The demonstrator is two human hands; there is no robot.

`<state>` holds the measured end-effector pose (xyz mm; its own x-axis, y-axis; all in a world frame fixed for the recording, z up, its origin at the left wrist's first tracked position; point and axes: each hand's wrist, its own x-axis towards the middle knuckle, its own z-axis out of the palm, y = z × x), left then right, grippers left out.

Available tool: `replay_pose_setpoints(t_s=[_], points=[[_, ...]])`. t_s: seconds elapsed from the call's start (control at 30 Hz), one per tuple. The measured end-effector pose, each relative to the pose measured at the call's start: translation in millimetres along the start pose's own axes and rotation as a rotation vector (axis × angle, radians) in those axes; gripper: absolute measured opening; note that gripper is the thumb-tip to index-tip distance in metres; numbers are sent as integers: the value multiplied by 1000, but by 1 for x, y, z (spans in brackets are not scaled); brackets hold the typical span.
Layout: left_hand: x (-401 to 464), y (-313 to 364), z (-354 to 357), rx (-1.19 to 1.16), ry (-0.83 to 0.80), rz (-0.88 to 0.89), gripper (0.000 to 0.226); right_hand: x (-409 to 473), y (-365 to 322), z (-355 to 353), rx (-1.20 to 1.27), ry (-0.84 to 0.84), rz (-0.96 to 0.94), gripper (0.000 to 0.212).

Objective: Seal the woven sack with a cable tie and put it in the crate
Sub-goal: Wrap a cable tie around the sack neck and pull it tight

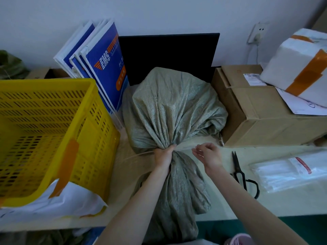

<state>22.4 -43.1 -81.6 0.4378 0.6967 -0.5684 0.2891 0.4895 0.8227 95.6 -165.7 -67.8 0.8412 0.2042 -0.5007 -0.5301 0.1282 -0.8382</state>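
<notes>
A person at a cluttered packing table gathers the mouth of a grey-green woven sack [169,106], which lies on the table top [265,206] between a yellow slotted crate [53,131] and a brown cardboard box [261,110]. The left hand [163,155] is closed tight around the bunched neck, where the fabric pinches in, with the loose end of the sack trailing toward the table's near edge. A pale cable tie [139,154] runs out to the left from under that fist and seems to pass across the neck toward the right; whether it is already threaded through its own head cannot be made out. The right hand [207,154] hovers just beside the neck, fingers spread and loosely curled, with nothing clearly in its grip. The sealing step appears to be in hand and unfinished: the next move would call for catching the tie's free end and drawing it snug while the left hand keeps the neck gathered, then lifting the sack left into the crate. The crate looks empty through its slotted walls, with white paper lying at its base outside. Black scissors [238,170] rest to the right, near a clear packet of cable ties [290,172].
</notes>
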Motion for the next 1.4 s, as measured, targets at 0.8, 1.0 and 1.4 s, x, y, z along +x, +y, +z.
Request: replay_pose_setpoints(t_s=[0.8,1.0,1.4], points=[[-12,74,-98,523,330,1012,24,-21,-48,26,-305,-147,-372,10],[-11,86,-89,272,236,919,28,-20,-55,25,-340,-260,-380,11],[-8,108,-68,8,-279,626,10,-7,-62,25,-105,-432,-224,12]])
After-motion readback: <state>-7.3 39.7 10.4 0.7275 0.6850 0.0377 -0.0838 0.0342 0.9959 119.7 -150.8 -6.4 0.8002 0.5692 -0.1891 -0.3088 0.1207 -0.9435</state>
